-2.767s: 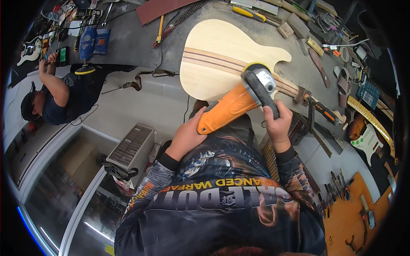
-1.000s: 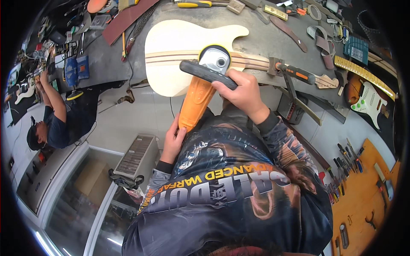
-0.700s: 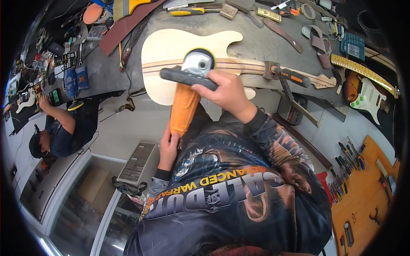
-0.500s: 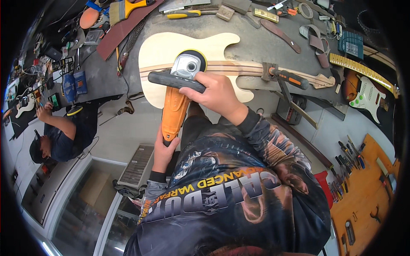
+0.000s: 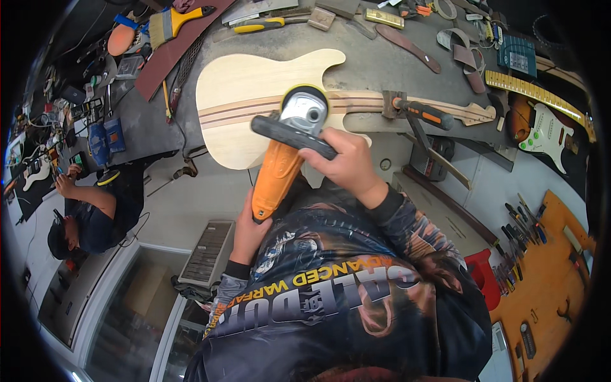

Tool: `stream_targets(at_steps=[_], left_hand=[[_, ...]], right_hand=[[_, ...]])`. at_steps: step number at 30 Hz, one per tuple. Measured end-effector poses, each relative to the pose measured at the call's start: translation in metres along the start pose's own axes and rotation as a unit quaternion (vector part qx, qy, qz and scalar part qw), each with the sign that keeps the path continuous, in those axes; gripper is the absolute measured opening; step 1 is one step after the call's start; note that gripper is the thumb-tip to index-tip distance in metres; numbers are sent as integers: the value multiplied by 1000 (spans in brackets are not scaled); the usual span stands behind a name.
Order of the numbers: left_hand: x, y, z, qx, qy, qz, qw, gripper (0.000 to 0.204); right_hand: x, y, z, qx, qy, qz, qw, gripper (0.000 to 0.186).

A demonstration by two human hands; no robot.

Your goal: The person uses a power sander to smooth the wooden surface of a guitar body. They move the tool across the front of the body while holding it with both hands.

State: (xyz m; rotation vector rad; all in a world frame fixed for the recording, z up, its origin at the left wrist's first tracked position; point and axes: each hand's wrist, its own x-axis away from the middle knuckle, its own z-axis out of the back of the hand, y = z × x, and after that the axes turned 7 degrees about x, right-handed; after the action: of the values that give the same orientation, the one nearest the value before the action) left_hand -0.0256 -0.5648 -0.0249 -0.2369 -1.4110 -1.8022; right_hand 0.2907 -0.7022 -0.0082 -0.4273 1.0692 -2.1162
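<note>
Both hands are on an orange angle grinder (image 5: pixel 280 169) here: the right hand (image 5: pixel 347 167) has its grip wrapped around the black side handle (image 5: pixel 293 137) that sticks out across the head, and the left hand (image 5: pixel 247 232) has its grip closed round the tail end of the orange body, down near the person's chest. The grinder's silver head (image 5: pixel 304 111) sits right on top of the unfinished guitar body (image 5: pixel 254 95), pale wood with a dark stripe running lengthwise, roughly in the middle over that stripe. The body lies flat on the grey desk (image 5: pixel 375 63), with its neck (image 5: pixel 439 109) going off to the right, pinned by a clamp with an orange and black handle (image 5: pixel 423 114). Further right there's a finished sunburst guitar (image 5: pixel 541 130) with a white pickguard. Another person (image 5: pixel 95 210) in dark clothes is working off to the left, well apart.
</note>
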Motion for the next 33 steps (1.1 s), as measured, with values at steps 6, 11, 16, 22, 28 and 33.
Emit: stream_targets(at_steps=[6,11,16,22,28,33], left_hand=[[-5,-4,5,29,17,15,999,90],[-4,18,2,1,-32,27,999,90],[5,11,8,-12,-34,44,998,89],[-2,-2,20,31,18,34,999,84],[-21,8,29,3,-56,11,998,92],[-20,12,23,-31,-90,-27,995,99]], right_hand=[[-4,-5,-5,-13,19,0,1000,46],[30,9,12,-32,24,-40,998,43],[32,-3,6,-33,6,-36,999,39],[-4,-12,-29,-15,49,9,999,52],[22,-2,-8,-21,78,-45,996,44],[43,-1,10,4,73,-71,995,35]])
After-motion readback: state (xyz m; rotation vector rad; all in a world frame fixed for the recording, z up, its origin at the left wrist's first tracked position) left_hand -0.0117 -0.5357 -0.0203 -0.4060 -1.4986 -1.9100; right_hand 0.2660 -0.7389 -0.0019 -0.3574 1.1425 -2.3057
